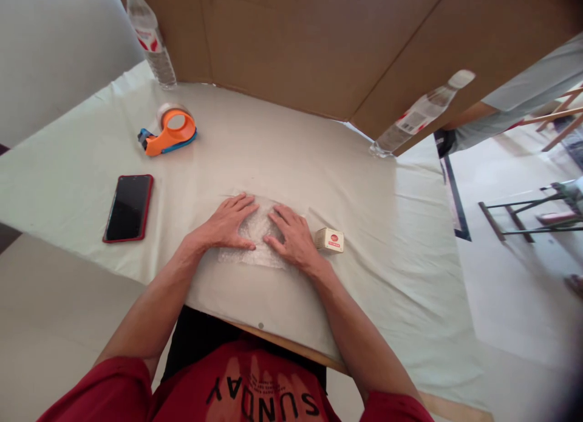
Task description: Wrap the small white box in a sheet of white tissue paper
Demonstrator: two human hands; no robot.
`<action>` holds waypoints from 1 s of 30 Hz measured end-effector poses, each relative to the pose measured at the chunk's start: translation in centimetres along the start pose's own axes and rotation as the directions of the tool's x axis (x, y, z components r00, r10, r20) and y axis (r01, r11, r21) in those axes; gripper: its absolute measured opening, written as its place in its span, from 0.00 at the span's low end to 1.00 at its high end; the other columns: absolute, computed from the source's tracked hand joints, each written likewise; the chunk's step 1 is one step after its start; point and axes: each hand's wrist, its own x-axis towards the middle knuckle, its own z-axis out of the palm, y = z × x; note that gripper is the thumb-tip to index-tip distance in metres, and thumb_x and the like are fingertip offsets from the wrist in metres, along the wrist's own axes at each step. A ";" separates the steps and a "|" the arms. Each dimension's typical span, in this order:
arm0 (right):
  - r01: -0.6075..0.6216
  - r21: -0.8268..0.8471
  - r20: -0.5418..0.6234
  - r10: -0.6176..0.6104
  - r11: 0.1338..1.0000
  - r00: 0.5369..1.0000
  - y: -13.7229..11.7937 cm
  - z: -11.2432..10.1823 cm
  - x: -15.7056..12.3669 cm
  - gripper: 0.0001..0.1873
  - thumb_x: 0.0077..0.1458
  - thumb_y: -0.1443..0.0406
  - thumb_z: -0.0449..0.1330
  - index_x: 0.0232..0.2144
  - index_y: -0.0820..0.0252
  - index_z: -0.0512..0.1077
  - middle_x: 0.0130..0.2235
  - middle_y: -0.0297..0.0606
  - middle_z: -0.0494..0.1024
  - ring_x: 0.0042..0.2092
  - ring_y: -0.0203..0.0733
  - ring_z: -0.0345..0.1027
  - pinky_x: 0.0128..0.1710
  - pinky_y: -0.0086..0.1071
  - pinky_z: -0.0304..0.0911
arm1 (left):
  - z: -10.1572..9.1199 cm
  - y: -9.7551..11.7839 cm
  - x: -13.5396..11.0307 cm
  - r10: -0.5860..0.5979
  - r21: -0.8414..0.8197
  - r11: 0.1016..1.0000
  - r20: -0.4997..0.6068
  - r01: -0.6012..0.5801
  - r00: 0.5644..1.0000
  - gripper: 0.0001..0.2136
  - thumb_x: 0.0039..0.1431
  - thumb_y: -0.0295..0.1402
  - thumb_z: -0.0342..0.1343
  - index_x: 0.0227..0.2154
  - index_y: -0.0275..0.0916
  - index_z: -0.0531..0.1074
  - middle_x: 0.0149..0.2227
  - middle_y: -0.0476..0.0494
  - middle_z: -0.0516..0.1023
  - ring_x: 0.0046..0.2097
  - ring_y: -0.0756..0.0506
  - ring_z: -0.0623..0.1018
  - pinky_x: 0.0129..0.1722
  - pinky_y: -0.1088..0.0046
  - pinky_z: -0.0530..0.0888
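A sheet of clear bubble wrap lies flat on the cloth-covered table in front of me. My left hand rests on its left part, fingers stretched out and thumb apart. On the right part lies my right hand, also flat with its fingers spread. Both palms face down, and the sheet shows between them. A small cream-coloured box with a red mark stands just right of my right hand, close to the wrist.
An orange and blue tape dispenser and a phone in a red case lie on the left. Two water bottles stand by a tall cardboard panel at the back. Beyond it, at right, shows another person's arm.
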 end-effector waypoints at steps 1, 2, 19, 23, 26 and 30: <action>-0.016 -0.013 0.018 0.016 1.000 1.000 0.1 0.1 0.1 0.31 0.57 0.56 0.62 0.60 0.60 0.68 0.67 0.53 0.64 0.68 0.59 0.55 0.64 0.56 0.55 | 0.0 0.0 0.0 -0.001 0.002 1.000 0.000 0.001 1.000 0.49 0.46 0.56 0.66 0.67 0.38 0.58 0.72 0.31 0.53 0.73 0.31 0.51 0.70 0.50 0.50; -0.025 -0.020 0.028 0.026 0.999 0.999 0.2 0.1 0.1 0.32 0.56 0.56 0.63 0.61 0.61 0.67 0.67 0.54 0.63 0.69 0.60 0.54 0.65 0.56 0.54 | 0.0 0.0 0.0 -0.002 0.003 1.000 0.000 0.002 1.000 0.49 0.46 0.56 0.66 0.67 0.38 0.58 0.72 0.31 0.53 0.73 0.31 0.51 0.70 0.51 0.50; 0.016 0.129 -0.141 0.002 0.991 0.990 0.1 -3.8 -1.4 0.25 0.61 0.59 0.58 0.60 0.53 0.67 0.66 0.47 0.66 0.67 0.53 0.59 0.65 0.54 0.58 | 0.3 0.8 0.2 0.044 -0.008 0.999 -0.213 -0.046 0.976 0.32 0.53 0.50 0.64 0.58 0.38 0.71 0.66 0.29 0.64 0.65 0.29 0.66 0.64 0.48 0.60; -0.022 0.067 -0.167 0.033 0.997 0.985 0.7 -5.3 -2.9 0.25 0.62 0.58 0.58 0.60 0.52 0.67 0.66 0.46 0.66 0.67 0.54 0.59 0.63 0.54 0.60 | 0.4 0.8 0.3 0.038 -0.005 0.999 -0.216 -0.040 0.976 0.33 0.52 0.51 0.64 0.58 0.38 0.71 0.66 0.28 0.64 0.67 0.29 0.63 0.65 0.48 0.59; -0.053 -0.051 -0.159 0.044 0.997 0.986 1.4 -6.1 -4.8 0.25 0.61 0.57 0.59 0.60 0.52 0.68 0.64 0.47 0.68 0.66 0.57 0.60 0.62 0.56 0.60 | 0.4 0.7 0.4 0.013 0.014 1.000 -0.196 -0.011 0.980 0.33 0.52 0.51 0.65 0.57 0.37 0.72 0.66 0.28 0.64 0.67 0.29 0.63 0.65 0.47 0.59; -0.162 -0.205 -0.123 0.139 0.965 0.983 3.3 -6.4 -7.5 0.31 0.58 0.58 0.59 0.63 0.55 0.63 0.64 0.51 0.68 0.65 0.62 0.60 0.58 0.58 0.62 | 0.6 0.7 0.4 0.009 0.035 0.999 -0.185 -0.003 0.983 0.32 0.52 0.50 0.64 0.57 0.37 0.72 0.66 0.28 0.64 0.68 0.30 0.62 0.65 0.48 0.59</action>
